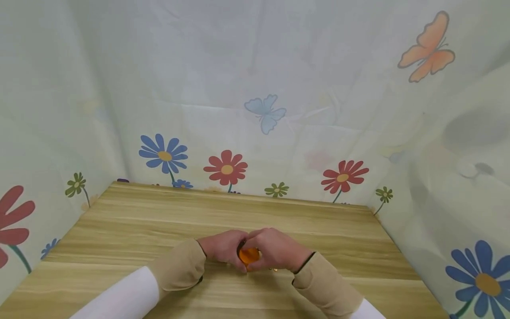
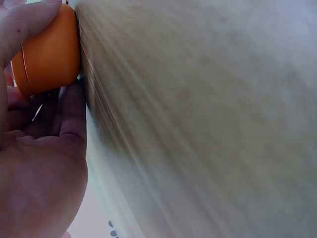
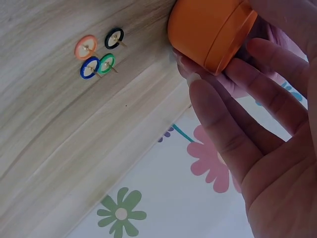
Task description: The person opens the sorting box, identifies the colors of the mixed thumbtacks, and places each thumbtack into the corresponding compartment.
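Between my two hands is a small round orange jar point(image 1: 249, 255) with a seam near one end, like a screw lid. My left hand point(image 1: 225, 249) grips it, the thumb along the jar's side point(image 2: 53, 57) and fingers curled round beneath it in the left wrist view. From the other side my right hand point(image 1: 276, 249) holds the lid end, fingertips at the rim of the jar point(image 3: 203, 29) in the right wrist view. The jar is close over the wooden tabletop. Part of it is hidden behind the fingers.
Beside the jar, several thumbtacks lie on the wooden table point(image 1: 159, 221): orange-rimmed point(image 3: 85, 48), black-rimmed point(image 3: 114, 38), blue-rimmed point(image 3: 90, 68) and green-rimmed point(image 3: 106, 64), with pins showing. A white curtain point(image 1: 207, 66) with flowers and butterflies surrounds the table's back and sides.
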Demonstrator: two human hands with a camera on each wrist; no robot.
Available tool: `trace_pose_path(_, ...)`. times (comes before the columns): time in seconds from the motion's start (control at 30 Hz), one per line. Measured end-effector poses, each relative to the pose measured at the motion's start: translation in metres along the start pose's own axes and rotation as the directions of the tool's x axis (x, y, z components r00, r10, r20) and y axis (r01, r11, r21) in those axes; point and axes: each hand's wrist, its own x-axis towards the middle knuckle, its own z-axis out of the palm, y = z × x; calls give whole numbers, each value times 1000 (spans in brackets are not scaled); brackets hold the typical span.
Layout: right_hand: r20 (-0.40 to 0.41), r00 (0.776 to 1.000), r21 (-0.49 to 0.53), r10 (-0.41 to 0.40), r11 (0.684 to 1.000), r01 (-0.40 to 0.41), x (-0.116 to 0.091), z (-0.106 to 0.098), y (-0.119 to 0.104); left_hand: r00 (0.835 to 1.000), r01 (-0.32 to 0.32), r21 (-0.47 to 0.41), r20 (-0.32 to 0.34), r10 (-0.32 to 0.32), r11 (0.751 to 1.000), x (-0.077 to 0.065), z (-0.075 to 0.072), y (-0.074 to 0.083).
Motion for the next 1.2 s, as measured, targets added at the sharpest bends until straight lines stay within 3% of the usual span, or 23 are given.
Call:
trace_pose_path(0.3,20,1000,9,11,1000,-11,4,0,-2,1000,2,-58,1,-2,998,1,0,0)
trace_pose_path(0.47,47,999,-4,20,1000,-20,8,-2,-5,1000,24,-34,-6,-24,999,0,0,1)
trace_pose_path(0.97,86,995,-54,48,998,-44,16,-5,-6,1000,6,3,-12,-6,1000,2,2,-2)
trace_pose_path(1.2,84,992,-33,94,995,-92,15,-6,-7,1000,24,32,-13,-24,999,2,2,-1)
